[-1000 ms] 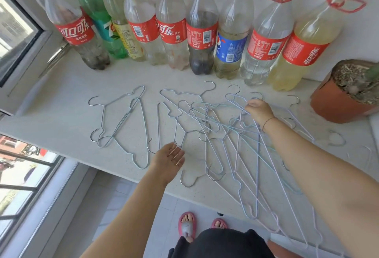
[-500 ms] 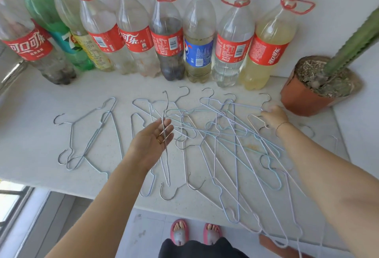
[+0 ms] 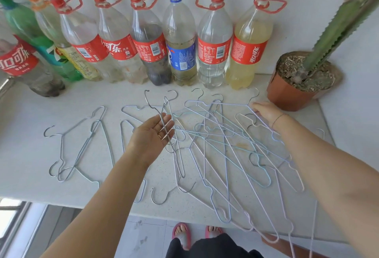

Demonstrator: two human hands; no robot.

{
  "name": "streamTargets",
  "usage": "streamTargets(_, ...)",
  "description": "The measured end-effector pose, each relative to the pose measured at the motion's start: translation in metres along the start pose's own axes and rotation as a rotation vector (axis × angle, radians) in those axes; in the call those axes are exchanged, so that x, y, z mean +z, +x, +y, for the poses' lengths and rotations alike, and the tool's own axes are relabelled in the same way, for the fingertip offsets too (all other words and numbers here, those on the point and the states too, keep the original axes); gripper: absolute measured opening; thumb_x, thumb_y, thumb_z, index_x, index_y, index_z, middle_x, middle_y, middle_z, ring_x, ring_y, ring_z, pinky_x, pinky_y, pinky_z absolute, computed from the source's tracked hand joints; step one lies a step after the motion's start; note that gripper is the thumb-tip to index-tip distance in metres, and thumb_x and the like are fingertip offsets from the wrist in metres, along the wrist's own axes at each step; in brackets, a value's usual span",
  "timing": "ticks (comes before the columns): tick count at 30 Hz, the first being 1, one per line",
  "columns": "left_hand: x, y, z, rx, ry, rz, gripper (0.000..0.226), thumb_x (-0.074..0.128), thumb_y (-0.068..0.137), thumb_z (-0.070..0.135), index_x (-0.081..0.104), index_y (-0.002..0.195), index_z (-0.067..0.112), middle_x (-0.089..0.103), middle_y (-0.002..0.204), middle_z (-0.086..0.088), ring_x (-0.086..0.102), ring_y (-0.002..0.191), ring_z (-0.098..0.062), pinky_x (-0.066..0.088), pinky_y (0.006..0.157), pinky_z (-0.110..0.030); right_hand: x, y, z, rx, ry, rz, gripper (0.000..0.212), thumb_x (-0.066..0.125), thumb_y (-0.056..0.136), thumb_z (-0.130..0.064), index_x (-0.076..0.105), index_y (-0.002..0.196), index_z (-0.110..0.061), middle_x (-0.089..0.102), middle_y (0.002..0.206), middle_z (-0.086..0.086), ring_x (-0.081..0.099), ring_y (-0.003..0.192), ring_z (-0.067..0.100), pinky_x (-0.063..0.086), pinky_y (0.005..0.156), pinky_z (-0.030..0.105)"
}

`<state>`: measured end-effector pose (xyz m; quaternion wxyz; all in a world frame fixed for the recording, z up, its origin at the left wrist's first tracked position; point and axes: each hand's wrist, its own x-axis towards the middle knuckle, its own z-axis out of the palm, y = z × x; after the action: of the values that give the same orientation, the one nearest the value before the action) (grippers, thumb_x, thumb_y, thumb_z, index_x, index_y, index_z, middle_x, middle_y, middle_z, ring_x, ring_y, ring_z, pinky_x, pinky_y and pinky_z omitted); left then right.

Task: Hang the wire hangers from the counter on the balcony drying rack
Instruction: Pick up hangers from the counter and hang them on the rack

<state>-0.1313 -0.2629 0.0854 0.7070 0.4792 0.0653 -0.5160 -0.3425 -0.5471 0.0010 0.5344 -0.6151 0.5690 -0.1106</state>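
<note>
Where wire hangers (image 3: 217, 134) litter the counter (image 3: 30, 155), 1 hanger (image 3: 155, 111) across left hand (image 3: 151, 134)

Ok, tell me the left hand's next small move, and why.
Probably curl the fingers of the left hand round the grey hanger lying across them and lift it free. That hand is palm up with straight fingers, so the wire only rests there, and its lower end crosses the tangled pile. The right hand rests on that pile.
</note>
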Motion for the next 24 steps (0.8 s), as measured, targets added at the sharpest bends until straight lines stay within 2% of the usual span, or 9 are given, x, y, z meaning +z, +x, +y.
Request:
streamTargets(3, 0.006, -0.003, -0.006, 0.001, 0.002, -0.008, 0.017, 0.049, 0.093, 0.017, 0.060, 0.102, 0.009, 0.067, 0.090, -0.002, 0.062, 0.086, -0.018, 0.049, 0.084, -0.031, 0.001, -0.005, -0.006, 0.033, 0.177, -0.052, 0.020, 0.057, 0.087, -0.027, 0.057, 0.071, -0.016, 0.054, 0.062, 0.003, 0.047, 0.058, 0.016, 0.036, 0.054, 0.025)
streamTargets(6, 0.008, -0.009, -0.009, -0.001, -0.004, -0.022, 0.016, 0.049, 0.093, 0.017, 0.061, 0.097, 0.009, 0.068, 0.088, -0.002, 0.062, 0.086, -0.017, 0.049, 0.084, -0.031, 0.003, -0.015, -0.016, -0.012, 0.230, -0.164, 0.025, 0.049, 0.094, -0.025, 0.061, 0.080, -0.008, 0.051, 0.053, 0.005, 0.045, 0.042, 0.014, 0.032, 0.047, 0.027)
streamTargets(10, 0.003, -0.019, -0.011, 0.024, -0.066, -0.034, 0.018, 0.049, 0.093, 0.015, 0.060, 0.103, 0.006, 0.067, 0.089, -0.005, 0.064, 0.085, -0.018, 0.050, 0.086, -0.030, 0.002, -0.041, -0.031, -0.032, 0.223, -0.336, 0.024, 0.048, 0.095, -0.022, 0.064, 0.083, -0.008, 0.052, 0.069, 0.004, 0.050, 0.043, 0.004, 0.036, 0.041, 0.016)
streamTargets(13, -0.004, -0.031, -0.011, 0.061, -0.088, -0.043, 0.020, 0.047, 0.094, 0.015, 0.057, 0.108, 0.005, 0.065, 0.093, -0.007, 0.064, 0.085, -0.017, 0.054, 0.079, -0.028, 0.008, -0.069, -0.047, -0.060, 0.222, -0.494, 0.018, 0.051, 0.094, -0.017, 0.064, 0.087, -0.006, 0.053, 0.071, 0.003, 0.048, 0.053, 0.005, 0.036, 0.043, 0.013)
streamTargets(18, -0.020, -0.064, -0.008, 0.124, -0.093, -0.022, 0.015, 0.050, 0.093, 0.016, 0.059, 0.103, 0.011, 0.065, 0.095, -0.006, 0.062, 0.087, -0.020, 0.050, 0.085, -0.032, 0.028, -0.118, -0.079, -0.126, 0.340, -0.613, 0.012, 0.050, 0.091, -0.004, 0.062, 0.094, -0.005, 0.055, 0.072, 0.002, 0.049, 0.052, 0.003, 0.039, 0.043, 0.012)
streamTargets(24, -0.058, -0.127, 0.003, 0.258, -0.065, 0.034, 0.015, 0.052, 0.093, 0.021, 0.059, 0.105, 0.022, 0.067, 0.095, -0.001, 0.063, 0.089, -0.018, 0.046, 0.087, -0.033, 0.067, -0.189, -0.106, -0.159, 0.417, -0.791, 0.023, 0.049, 0.091, -0.013, 0.056, 0.112, -0.013, 0.056, 0.070, 0.002, 0.050, 0.050, 0.006, 0.038, 0.042, 0.016)
